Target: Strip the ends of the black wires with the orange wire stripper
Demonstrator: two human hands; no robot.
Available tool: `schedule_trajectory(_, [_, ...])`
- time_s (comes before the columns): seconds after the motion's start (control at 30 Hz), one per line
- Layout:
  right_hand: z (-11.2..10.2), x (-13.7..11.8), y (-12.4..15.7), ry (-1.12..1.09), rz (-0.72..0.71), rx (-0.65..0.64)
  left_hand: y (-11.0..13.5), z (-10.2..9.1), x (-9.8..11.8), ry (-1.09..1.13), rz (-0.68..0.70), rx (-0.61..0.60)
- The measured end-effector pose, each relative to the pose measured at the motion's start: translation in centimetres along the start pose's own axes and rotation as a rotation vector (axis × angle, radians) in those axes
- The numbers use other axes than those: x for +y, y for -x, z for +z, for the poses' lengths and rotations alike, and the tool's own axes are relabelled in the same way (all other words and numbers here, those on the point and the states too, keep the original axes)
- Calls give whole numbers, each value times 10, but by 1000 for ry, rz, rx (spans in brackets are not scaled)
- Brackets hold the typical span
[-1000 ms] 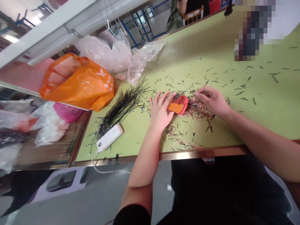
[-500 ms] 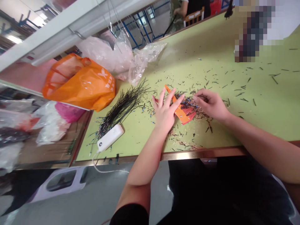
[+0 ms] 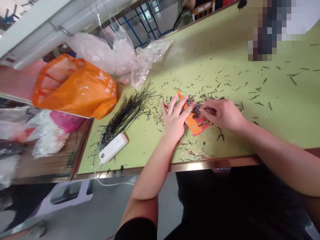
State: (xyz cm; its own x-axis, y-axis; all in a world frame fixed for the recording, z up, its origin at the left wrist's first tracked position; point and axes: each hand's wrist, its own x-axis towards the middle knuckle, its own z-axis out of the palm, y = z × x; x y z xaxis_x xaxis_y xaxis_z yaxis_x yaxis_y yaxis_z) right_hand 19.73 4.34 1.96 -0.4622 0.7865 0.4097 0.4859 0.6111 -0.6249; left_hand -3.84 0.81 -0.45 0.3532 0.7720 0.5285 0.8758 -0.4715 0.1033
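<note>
Bench: pale green workbench (image 3: 190, 50), brass-coloured strip along the near edge, short black offcuts strewn across the top

Far left: orange carrier bag (image 3: 75, 90), crumpled clear plastic bags (image 3: 100, 50) behind it, pink bag (image 3: 66, 120) just below

Beside the hands: bundle of black wires (image 3: 125, 115) fanned across the bench, white power bank (image 3: 113, 148) at its near end, white cable (image 3: 98, 176) trailing over the edge

Left hand (image 3: 175, 121): open, fingers spread, lying across the orange piece

Orange plastic piece (image 3: 197, 126): flat on the bench, red layer showing at its lower end, partly under the left hand's fingers, beside a tangle of wire ends (image 3: 197, 111)

Handling: probably light and stiff; best hold at the bare lower edge or the tip past the fingers

Right hand (image 3: 222, 113): fingers drawn together at the tangle; whether pinching a wire, cannot tell

Far right: scattered black offcuts (image 3: 270, 106)

Change: right fingertips closer to the left hand than half a second earlier
</note>
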Motion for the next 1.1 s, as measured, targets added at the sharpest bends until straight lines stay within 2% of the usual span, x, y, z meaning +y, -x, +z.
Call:
schedule_trajectory(0.13, [-5, 1, -2, -112, 59, 18, 0, 0, -7, 149, -73, -25])
schedule_trajectory(0.23, [-5, 6, -4, -301, 144, 44, 0, 1, -9, 412, -203, 15])
schedule_trajectory(0.3, [-4, 9, -5, -411, 185, 75, 0, 1, -3, 751, -348, 15])
schedule_trajectory(0.43, [-2, 15, -8, -540, 199, 126, -2, -1, 17, 1554, -642, -152])
schedule_trajectory(0.53, [-1, 16, -9, -588, 207, 138, -5, -1, 27, 1828, -737, -288])
schedule_trajectory(0.63, [-3, 15, -10, -597, 214, 163, -6, 1, 30, 1933, -759, -384])
schedule_trajectory(0.8, [-2, 10, -10, -520, 225, 245, -4, 5, 31, 1939, -768, -486])
schedule_trajectory(0.93, [0, 8, -8, -451, 209, 252, -3, 7, 32, 1915, -782, -492])
schedule_trajectory(1.1, [-1, 4, -7, -357, 206, 193, -1, 12, 32, 1861, -788, -481])
